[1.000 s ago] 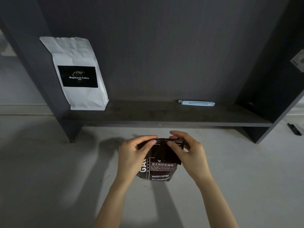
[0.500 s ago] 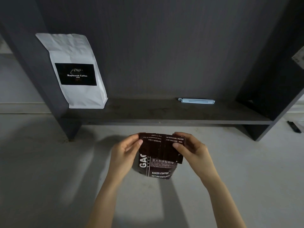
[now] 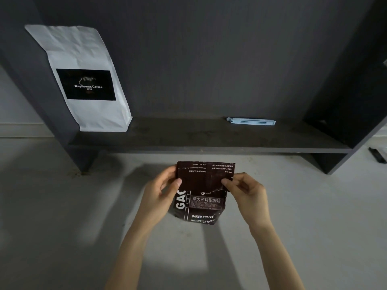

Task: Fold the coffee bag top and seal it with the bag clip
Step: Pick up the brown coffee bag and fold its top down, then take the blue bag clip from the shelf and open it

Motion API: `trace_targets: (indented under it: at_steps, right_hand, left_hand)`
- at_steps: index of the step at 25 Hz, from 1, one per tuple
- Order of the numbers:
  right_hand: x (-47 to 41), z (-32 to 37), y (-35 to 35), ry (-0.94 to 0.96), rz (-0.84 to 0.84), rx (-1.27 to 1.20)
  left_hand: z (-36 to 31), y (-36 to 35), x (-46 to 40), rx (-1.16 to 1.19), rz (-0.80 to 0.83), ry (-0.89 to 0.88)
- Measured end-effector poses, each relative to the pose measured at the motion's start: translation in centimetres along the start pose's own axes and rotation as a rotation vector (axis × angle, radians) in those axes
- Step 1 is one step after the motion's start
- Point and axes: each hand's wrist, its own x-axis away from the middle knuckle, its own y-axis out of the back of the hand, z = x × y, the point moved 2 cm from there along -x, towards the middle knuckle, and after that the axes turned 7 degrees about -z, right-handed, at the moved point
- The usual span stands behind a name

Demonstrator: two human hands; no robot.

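Observation:
A dark brown coffee bag (image 3: pixel 201 206) with white print stands on the pale floor in front of me. Its top flap is folded forward and down over the front, showing upside-down text. My left hand (image 3: pixel 161 195) pinches the bag's left edge, thumb on the flap. My right hand (image 3: pixel 247 195) pinches the flap's lower right corner. A light blue bag clip (image 3: pixel 251 121) lies flat on the dark shelf beyond, to the right, apart from both hands.
A white coffee bag (image 3: pixel 88 80) with a black label leans at the left end of the dark shelf (image 3: pixel 188 141). The shelf unit's side panels rise left and right. A small black object (image 3: pixel 377 155) lies on the floor at far right.
The flap has been folded further down over the bag's front. Both hands slid apart from the top middle to the bag's side edges. The view has moved closer.

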Motion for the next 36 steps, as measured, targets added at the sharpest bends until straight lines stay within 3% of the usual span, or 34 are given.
trace_targets:
  at_steps: [10, 19, 30, 33, 36]
  right_hand:
    - [-2.0, -0.5, -0.5, 0.066, -0.008, 0.068]
    - [-5.9, 0.3, -1.2, 0.086, -0.031, 0.117]
    - [-10.7, 0.6, -1.3, 0.103, 0.192, 0.198]
    - [-12.8, 1.8, 0.3, 0.160, 0.074, 0.253]
    - [-15.8, 2.6, 1.5, 0.260, -0.028, 0.567]
  left_hand:
    - [2.0, -1.0, -2.0, -0.156, -0.179, -0.013]
    - [1.1, -2.1, -5.9, -0.093, -0.189, -0.010]
    - [1.4, -2.7, -9.1, -0.246, -0.200, -0.010]
    - [1.4, -2.5, -9.3, -0.232, -0.166, 0.006]
    - [1.3, -2.5, -9.5, -0.245, -0.149, 0.002]
